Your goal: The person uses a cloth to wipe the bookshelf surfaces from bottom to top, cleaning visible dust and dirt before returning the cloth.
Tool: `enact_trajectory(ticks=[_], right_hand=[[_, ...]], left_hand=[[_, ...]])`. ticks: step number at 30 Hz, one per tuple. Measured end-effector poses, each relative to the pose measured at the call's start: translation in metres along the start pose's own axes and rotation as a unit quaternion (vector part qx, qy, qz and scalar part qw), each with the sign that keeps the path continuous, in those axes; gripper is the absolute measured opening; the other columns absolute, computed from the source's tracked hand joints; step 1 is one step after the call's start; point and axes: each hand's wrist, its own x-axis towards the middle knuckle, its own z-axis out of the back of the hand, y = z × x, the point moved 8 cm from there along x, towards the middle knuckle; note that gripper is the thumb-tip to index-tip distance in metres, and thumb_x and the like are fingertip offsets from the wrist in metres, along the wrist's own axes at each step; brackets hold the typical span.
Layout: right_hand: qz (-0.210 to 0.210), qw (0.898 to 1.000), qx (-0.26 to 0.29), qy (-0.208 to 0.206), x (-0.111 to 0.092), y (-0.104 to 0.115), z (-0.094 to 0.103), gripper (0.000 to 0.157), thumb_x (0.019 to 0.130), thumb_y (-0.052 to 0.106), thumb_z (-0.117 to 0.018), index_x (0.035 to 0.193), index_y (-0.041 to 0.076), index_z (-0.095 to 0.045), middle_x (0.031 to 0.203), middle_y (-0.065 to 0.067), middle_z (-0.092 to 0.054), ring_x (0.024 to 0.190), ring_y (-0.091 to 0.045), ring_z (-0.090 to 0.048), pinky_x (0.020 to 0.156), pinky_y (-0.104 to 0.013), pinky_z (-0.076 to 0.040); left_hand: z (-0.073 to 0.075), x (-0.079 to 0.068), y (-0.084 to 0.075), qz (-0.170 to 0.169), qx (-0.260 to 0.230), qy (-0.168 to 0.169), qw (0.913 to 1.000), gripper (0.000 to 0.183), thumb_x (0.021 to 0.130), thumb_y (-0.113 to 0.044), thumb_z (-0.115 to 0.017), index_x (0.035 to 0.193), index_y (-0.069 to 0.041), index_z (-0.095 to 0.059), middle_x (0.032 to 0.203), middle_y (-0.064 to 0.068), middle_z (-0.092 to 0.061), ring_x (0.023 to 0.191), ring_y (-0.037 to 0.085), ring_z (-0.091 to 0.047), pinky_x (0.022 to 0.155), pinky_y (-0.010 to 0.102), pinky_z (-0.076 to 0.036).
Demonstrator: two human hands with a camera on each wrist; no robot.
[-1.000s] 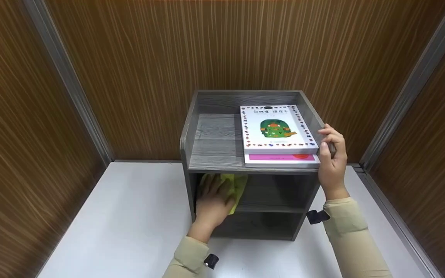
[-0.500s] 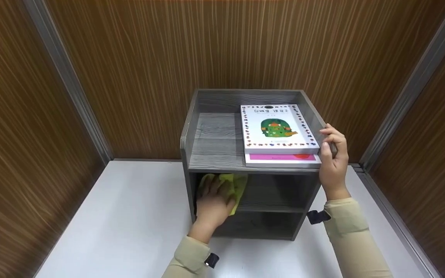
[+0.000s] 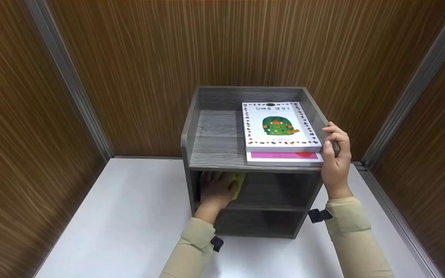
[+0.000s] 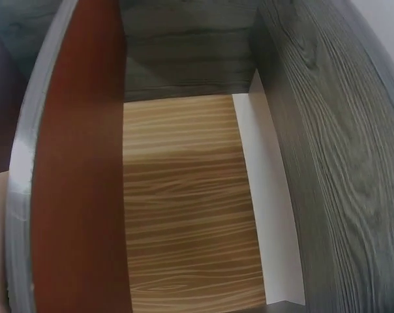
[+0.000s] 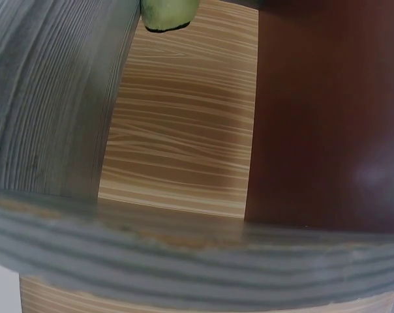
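Observation:
A grey wood-grain shelf unit [image 3: 221, 144] stands on the white tabletop in the head view. My left hand [image 3: 217, 190] reaches into its upper compartment at the left and holds a yellow cloth [image 3: 238, 185]. The top board hides part of the fingers and cloth. With thumb and fingers, my right hand [image 3: 337, 160] grips the front end of the unit's right side panel [image 3: 315, 112]. Neither hand shows clearly in the wrist views, which show grey panels [image 4: 344, 124] close up. A yellow-green thing [image 5: 169, 13] with a dark edge shows at the top of the right wrist view.
Two books lie stacked on the unit's top, a white one [image 3: 278, 129] over one with a pink band [image 3: 282, 155]. A lower compartment [image 3: 261, 223] lies under the middle shelf. Brown wood-grain walls [image 3: 129, 77] surround the white tabletop [image 3: 129, 216].
My left hand has moved deeper into the upper compartment with the yellow cloth, so less of the cloth shows. My right hand keeps its grip on the side panel.

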Motion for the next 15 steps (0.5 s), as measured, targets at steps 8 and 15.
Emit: enact_trajectory(ticks=[8, 15], right_hand=[[0.0, 1.0, 0.001, -0.001, 0.001, 0.001, 0.001, 0.014, 0.086, -0.002, -0.039, 0.093, -0.014, -0.042, 0.113, -0.007, -0.054, 0.129, -0.028, -0.036, 0.108, -0.04, -0.024], [-0.004, 1.0, -0.003, 0.0, -0.002, -0.012, 0.005, 0.014, 0.086, -0.001, -0.04, 0.093, -0.013, -0.042, 0.114, -0.007, -0.054, 0.129, -0.028, -0.036, 0.108, -0.04, -0.024]], left_hand=[[-0.004, 0.016, 0.001, 0.01, -0.036, -0.006, 0.9993, 0.048, 0.095, -0.042, -0.038, 0.139, -0.025, -0.045, 0.146, 0.004, -0.036, 0.137, 0.033, -0.019, 0.109, 0.054, -0.011], [-0.008, 0.014, 0.002, 0.019, -0.038, 0.008, 0.9991, 0.047, 0.095, -0.043, -0.037, 0.138, -0.027, -0.047, 0.147, 0.004, -0.034, 0.138, 0.032, -0.017, 0.11, 0.052, -0.01]])
